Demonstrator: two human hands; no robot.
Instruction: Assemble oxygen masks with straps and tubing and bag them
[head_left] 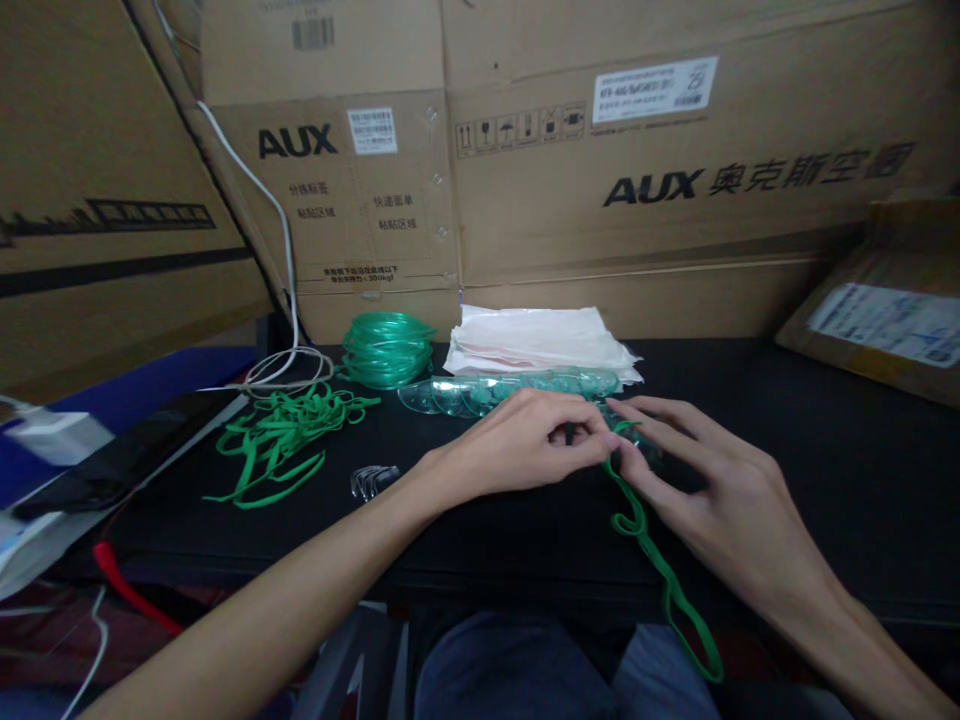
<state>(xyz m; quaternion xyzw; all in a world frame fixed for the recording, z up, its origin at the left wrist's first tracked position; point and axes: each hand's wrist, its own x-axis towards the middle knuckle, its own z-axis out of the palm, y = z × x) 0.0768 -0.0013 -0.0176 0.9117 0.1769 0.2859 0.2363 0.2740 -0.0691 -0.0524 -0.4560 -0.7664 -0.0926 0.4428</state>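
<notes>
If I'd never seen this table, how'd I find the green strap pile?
Start at the black table below the cardboard. Toward its left lies the green strap pile. It's loose and tangled; the green coil to its right is neatly wound.

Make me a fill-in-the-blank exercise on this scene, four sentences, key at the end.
1. The strap at the fingertips of the left hand and right hand is colored ____.
2. The big Latin letters on the cardboard spell ____.
3. In the picture, the coil lies to the ____ of the white stack.
4. The tabletop is colored ____.

Missing words: green; AUX; left; black.
</notes>
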